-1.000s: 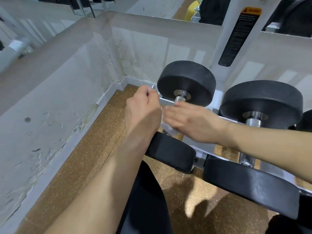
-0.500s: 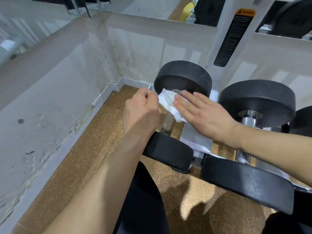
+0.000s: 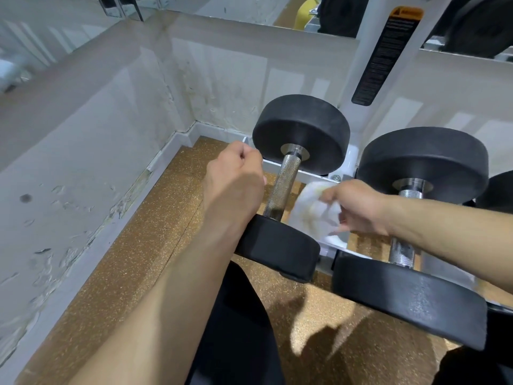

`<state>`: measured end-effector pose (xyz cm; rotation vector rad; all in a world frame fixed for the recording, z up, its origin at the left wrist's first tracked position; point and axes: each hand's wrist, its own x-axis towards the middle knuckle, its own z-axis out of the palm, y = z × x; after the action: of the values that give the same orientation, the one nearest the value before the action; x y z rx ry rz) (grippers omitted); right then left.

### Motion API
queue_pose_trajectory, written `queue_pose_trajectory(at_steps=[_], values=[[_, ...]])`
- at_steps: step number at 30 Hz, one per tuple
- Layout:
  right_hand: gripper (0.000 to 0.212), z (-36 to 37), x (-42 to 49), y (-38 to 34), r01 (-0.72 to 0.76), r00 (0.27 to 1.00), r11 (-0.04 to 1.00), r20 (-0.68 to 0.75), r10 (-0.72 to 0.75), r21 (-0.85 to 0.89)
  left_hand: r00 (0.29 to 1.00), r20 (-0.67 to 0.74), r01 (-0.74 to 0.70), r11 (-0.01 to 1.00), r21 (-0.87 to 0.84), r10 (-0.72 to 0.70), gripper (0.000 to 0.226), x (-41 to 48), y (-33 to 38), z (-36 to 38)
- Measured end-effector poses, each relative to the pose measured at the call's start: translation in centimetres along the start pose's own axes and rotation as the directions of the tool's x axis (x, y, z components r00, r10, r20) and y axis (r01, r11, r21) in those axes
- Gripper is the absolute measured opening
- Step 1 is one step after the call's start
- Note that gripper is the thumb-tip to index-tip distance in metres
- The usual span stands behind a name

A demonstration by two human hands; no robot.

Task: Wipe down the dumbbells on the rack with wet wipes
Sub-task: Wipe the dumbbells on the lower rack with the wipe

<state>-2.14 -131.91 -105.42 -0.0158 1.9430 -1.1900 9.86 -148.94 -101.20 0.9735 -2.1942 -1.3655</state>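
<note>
The wet wipe has come off the first dumbbell. Half a second ago it was spread against the top of the handle, under the far head, with my right fingers flat on it and my left grip touching its edge. Now it hangs bunched in the gap between that dumbbell and the second dumbbell, just beside the first one's handle and touching neither bar as far as I can tell.

My right grip pinches the wipe by its right side, fingers curled into the folds. My left grip has let the wipe go. It is pressed together into a fist just left of the handle, and nothing shows in it, though the palm side is turned away from me.

The knurled handle stands bare from end to end, so I judge that pass is over. The wipe shows a yellowish tinge, either picked-up dirt or colour from the floor. I cannot say which.

With the wipe now nearer the second dumbbell, the likely choice is between that bar and the near head of the first. Both dumbbells sit in the white rack, close to the corner of the wall.
</note>
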Motion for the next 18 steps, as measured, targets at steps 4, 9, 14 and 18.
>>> queue_pose_trajectory(at_steps=[4, 9, 14, 18], values=[[0.041, 2.6, 0.3, -1.1, -0.169, 0.967, 0.853, 0.251, 0.046, 0.494, 1.0, -0.025, 0.004, 1.0, 0.0, -0.004, 0.029, 0.1, 0.0, 0.0], [0.049, 3.5, 0.6, -2.1, -0.103, 0.961, 0.651, 0.245, -0.132, 0.752, 0.999, -0.031, 0.015, 1.0, 0.017, -0.015, 0.029, 0.2, 0.0, 0.2], [0.054, 4.2, 1.3, -2.5, -0.079, 0.972, 0.596, 0.195, -0.133, 0.799, 1.0, -0.026, 0.001, 1.0, 0.021, -0.001, 0.03, 0.2, 0.4, 0.2], [0.047, 4.9, 0.9, -1.3, -0.067, 0.955, 0.731, 0.257, -0.151, 0.679, 1.0, -0.023, 0.001, 1.0, 0.01, -0.001, 0.028, 0.0, 0.5, 0.1]])
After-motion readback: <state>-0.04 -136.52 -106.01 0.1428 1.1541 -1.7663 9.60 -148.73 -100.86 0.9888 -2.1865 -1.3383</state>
